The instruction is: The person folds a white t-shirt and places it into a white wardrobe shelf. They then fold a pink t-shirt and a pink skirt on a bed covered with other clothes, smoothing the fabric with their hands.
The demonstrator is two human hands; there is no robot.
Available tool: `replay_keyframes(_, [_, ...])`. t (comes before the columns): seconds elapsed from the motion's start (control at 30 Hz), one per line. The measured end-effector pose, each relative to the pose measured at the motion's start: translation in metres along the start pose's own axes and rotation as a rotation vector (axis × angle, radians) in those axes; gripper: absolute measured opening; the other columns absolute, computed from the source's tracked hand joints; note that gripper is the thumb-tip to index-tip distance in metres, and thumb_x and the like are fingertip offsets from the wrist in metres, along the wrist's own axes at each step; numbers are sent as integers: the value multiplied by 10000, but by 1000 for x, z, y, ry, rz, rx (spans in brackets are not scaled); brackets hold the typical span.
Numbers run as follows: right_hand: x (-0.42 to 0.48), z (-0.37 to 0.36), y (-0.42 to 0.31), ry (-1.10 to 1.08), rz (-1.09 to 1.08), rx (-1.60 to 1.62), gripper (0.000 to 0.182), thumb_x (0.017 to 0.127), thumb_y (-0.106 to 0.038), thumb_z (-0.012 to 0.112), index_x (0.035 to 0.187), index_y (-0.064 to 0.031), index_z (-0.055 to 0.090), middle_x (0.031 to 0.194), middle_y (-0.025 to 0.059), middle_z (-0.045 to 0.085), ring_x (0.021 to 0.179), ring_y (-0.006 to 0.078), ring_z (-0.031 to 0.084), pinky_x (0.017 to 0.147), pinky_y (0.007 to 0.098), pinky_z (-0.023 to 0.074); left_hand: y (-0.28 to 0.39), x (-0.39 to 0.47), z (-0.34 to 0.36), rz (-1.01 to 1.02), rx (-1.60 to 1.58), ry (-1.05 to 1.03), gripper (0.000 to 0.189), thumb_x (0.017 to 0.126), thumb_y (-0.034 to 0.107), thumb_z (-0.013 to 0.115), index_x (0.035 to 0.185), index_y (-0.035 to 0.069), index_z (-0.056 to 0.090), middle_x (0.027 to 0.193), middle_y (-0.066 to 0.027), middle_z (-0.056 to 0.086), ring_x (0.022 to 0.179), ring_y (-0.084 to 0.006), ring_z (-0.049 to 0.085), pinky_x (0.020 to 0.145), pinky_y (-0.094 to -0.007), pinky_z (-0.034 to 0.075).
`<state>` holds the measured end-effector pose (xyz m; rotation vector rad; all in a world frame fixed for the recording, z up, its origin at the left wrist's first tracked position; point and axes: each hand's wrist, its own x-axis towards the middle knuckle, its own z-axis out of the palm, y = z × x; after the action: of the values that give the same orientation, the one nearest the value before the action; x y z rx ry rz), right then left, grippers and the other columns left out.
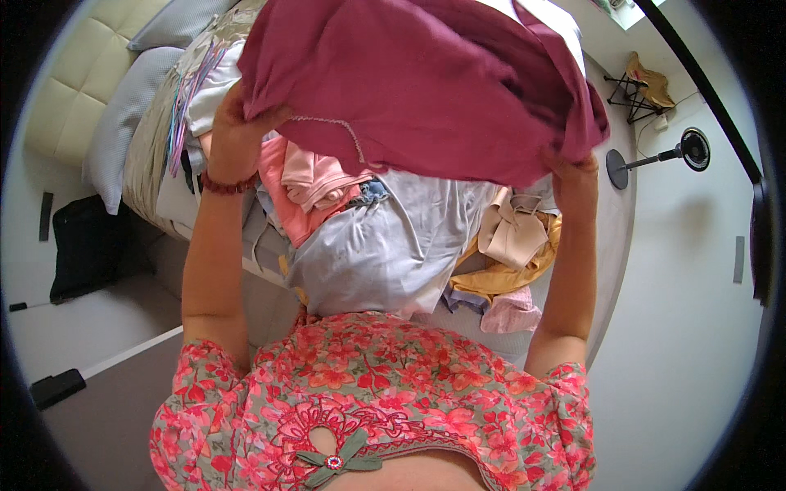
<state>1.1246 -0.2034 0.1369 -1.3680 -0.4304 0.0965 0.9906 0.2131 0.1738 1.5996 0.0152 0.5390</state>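
A dark red cloth garment with a pale beaded trim is stretched between my two hands above the bed. My left hand, with a red bead bracelet at the wrist, grips its left edge. My right hand holds its lower right corner; the fingers are partly hidden by the cloth. Below it lie a silver-grey satiny cloth, folded pink clothes on a coral one, and a small piece of denim. Near my right forearm are a beige garment and a mustard cloth.
Grey pillows lean by the padded cream headboard at the left. Thin coloured strips lie on the bed. A pedestal fan and a folding stool stand at the right. A black bag-like thing is at the left.
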Motion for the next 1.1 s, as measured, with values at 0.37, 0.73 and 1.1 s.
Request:
replay_keyframes(0.37, [-130,45,144,91,131,-157,210,726,54,581,857,-44,714,1446,131,298,1273,232,374,1010,336,354,-146,-151,-19,-478,-593,310,301,846,-19,541,1143,24,564,1098,-64,603,978,-154,582,874,-295,473])
replay_keyframes(0.73, [-191,42,135,439,551,154,428,835,-77,540,1244,13,455,1189,108,535,1021,167,527,868,297,431,-46,-181,-8,112,846,44,307,766,-116,480,1011,25,600,976,-124,584,847,-241,584,749,-322,473])
replay_keyframes(1.1, [-191,89,94,-220,-144,-1189,679,631,-129,698,1269,-86,469,1337,187,394,1264,385,319,1024,538,239,-45,-190,27,421,1126,-735,127,697,155,545,801,96,588,1152,-68,528,1129,-241,443,892,-399,341])
